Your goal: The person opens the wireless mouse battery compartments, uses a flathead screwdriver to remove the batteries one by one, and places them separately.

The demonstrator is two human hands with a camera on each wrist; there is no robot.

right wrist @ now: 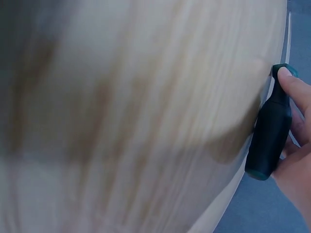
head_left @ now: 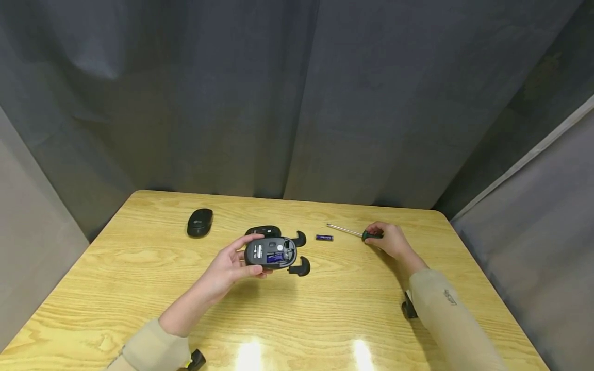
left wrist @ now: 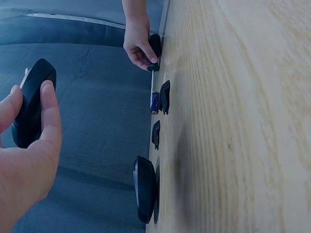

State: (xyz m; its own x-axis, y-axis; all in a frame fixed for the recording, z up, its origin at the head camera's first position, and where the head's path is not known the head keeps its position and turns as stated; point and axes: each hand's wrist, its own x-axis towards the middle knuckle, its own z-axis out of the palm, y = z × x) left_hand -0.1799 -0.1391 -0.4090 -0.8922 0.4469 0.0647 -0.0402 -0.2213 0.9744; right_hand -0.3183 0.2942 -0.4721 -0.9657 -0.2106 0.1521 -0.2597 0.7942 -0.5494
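Note:
In the head view my left hand holds a black computer mouse above the table, underside toward me. Its battery bay is uncovered, and a blue battery lies inside. Over on the right, my right hand grips the handle of a screwdriver at the tabletop, the metal shaft pointing left. The right wrist view shows the dark handle with green ends, thumb and fingers about its neck. A loose blue battery lies left of the screwdriver. Two black covers lie near the held mouse.
Behind the held mouse a second black mouse lies on the table, partly hidden. Another black mouse sits farther left. Dark curtains hang beyond the wooden table's back edge.

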